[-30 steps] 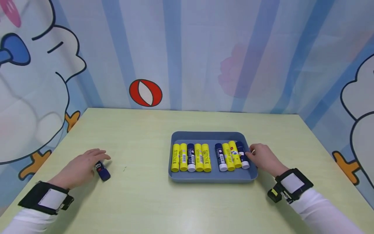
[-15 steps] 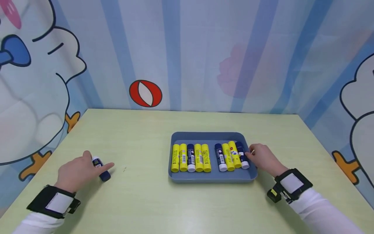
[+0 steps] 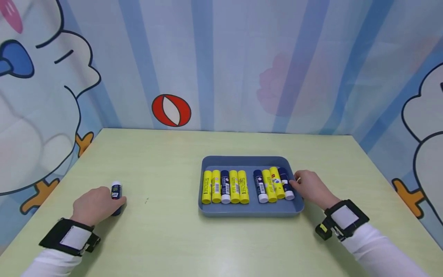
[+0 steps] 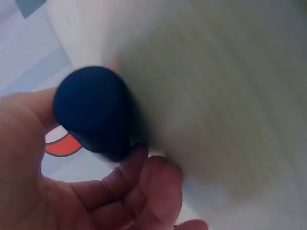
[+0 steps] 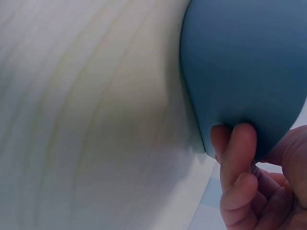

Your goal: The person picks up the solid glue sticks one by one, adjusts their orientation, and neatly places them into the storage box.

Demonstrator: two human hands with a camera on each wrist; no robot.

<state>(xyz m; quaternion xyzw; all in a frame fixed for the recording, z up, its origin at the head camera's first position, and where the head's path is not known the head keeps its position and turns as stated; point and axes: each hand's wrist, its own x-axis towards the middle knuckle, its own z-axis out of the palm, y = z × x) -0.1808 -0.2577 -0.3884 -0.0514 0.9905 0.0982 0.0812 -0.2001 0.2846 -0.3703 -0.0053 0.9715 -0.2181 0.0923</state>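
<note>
At the left of the table, my left hand (image 3: 95, 206) holds a dark blue glue stick (image 3: 116, 190) between thumb and fingers, its white end pointing away from me. In the left wrist view the blue end of this glue stick (image 4: 91, 108) faces the camera, with fingertips curled against its side. My right hand (image 3: 313, 188) grips the right edge of a blue-grey tray (image 3: 252, 211), thumb over the rim. Fingertips press the outer wall of the tray (image 5: 244, 67) in the right wrist view. Two groups of yellow glue sticks (image 3: 234, 187) and dark blue glue sticks (image 3: 260, 186) lie in the tray.
The pale wooden table (image 3: 162, 238) extends around the tray and in front of it. Behind and at the sides hangs a striped blue curtain (image 3: 235, 69) with cartoon figures. A small dark mark (image 3: 147, 200) shows on the tabletop between the left hand and the tray.
My left hand has opened its fingers, come around the glue stick and taken hold of it. The glue stick has turned from slanted to nearly straight away from me. My right hand stays put.
</note>
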